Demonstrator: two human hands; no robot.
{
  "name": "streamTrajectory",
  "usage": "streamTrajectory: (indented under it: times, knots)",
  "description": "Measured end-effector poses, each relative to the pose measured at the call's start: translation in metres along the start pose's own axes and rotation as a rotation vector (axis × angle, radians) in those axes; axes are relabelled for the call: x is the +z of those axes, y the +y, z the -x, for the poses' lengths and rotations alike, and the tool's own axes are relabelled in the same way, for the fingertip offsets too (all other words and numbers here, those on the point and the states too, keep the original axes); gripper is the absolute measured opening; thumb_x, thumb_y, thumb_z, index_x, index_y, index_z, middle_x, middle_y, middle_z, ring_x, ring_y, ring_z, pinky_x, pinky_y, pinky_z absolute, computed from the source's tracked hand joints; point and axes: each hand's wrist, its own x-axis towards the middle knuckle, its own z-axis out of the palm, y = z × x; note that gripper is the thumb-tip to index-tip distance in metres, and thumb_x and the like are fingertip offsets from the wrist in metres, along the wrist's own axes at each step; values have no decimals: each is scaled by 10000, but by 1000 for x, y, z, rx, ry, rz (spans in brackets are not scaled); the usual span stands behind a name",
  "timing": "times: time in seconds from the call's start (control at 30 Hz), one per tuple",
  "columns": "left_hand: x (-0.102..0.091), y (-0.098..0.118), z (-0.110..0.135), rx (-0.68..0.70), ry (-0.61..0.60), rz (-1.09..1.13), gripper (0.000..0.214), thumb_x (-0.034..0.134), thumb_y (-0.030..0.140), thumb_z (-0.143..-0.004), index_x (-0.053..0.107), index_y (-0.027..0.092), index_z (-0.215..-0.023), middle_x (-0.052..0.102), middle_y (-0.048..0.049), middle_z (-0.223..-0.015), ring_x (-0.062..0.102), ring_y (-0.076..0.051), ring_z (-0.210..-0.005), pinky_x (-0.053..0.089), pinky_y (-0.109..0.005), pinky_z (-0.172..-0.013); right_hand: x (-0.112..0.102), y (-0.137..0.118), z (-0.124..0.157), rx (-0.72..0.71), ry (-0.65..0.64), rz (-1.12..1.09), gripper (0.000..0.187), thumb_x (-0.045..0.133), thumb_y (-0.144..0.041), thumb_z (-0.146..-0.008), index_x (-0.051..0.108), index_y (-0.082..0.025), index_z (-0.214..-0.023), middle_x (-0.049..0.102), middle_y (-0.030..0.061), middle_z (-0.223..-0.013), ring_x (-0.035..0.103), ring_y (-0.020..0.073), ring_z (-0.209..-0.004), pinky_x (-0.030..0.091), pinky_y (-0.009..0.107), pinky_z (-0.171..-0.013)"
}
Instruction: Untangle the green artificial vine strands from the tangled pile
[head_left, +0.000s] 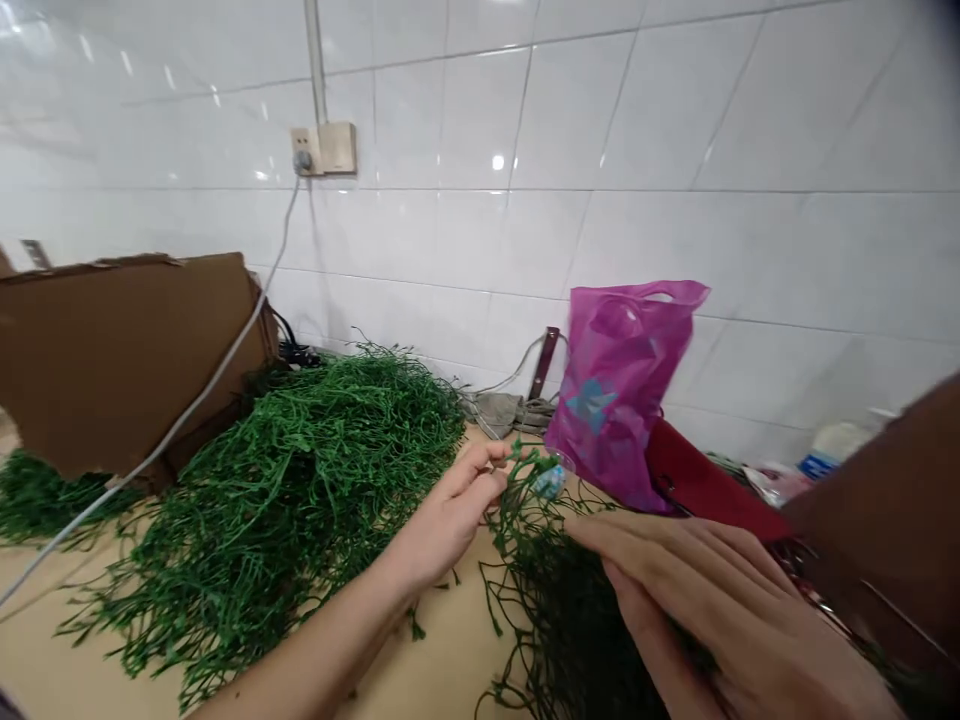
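Note:
My left hand (450, 510) pinches the top of a dark green plastic vine bunch (555, 590) between its fingertips. Right beside those fingertips sits a small clear and blue piece (552, 481), too small to identify. My right hand (697, 600) lies across the bunch lower down, with strands passing between its fingers and thumb. Part of the bunch is hidden under that hand.
A large heap of green plastic vines (300, 470) lies left on the tan table top (442, 650), against a brown cardboard sheet (112, 350). A magenta plastic bag (615, 400) and red item (712, 480) stand ahead by the white tiled wall (600, 130). A brown object (885, 520) blocks the right.

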Motion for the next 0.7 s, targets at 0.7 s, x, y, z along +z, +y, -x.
streamTrajectory:
  times: [0.7]
  knots:
    - [-2, -50, 32, -87, -68, -93, 384, 655, 553, -863, 628, 170, -884, 531, 18, -738, 457, -118, -703, 381, -225, -657, 55, -24, 53, 469, 132, -72, 149, 561, -158, -962, 637, -218, -1076, 686, 55, -1034, 616, 178, -1012, 505, 295, -923]
